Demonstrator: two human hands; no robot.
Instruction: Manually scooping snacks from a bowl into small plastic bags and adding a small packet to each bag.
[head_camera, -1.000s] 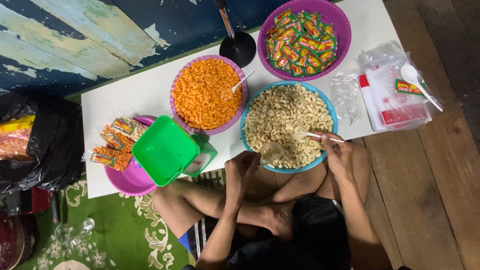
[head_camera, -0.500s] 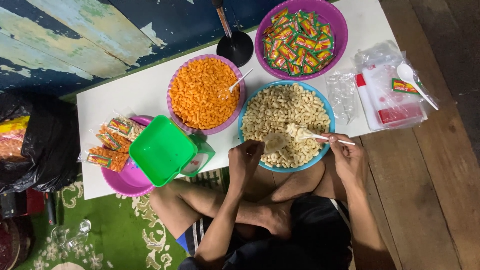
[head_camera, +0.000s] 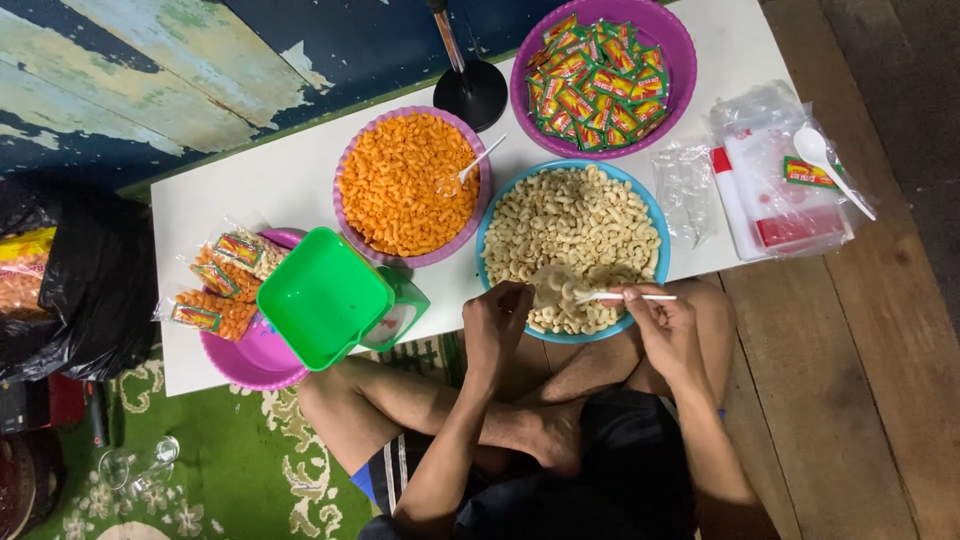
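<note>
My left hand (head_camera: 497, 325) holds a small clear plastic bag (head_camera: 547, 283) open over the near edge of a blue bowl (head_camera: 652, 205) full of pale curled snacks. My right hand (head_camera: 665, 325) grips a white plastic spoon (head_camera: 615, 296) whose tip, loaded with pale snacks, sits at the bag's mouth. Both hands are close together above the bowl's front rim.
A purple bowl (head_camera: 347, 160) of orange snacks with a spoon stands left of the blue one. A purple bowl (head_camera: 680, 35) of small sachets sits behind. A green kitchen scale (head_camera: 330, 300), a purple bowl (head_camera: 245, 362) of filled packets, clear bags (head_camera: 688, 190) and a white spoon (head_camera: 830, 165) lie on the white table (head_camera: 270, 190).
My right hand lifted the spoon out of the pale snacks and swung it left to the bag's mouth. My left hand raised the bag slightly.
</note>
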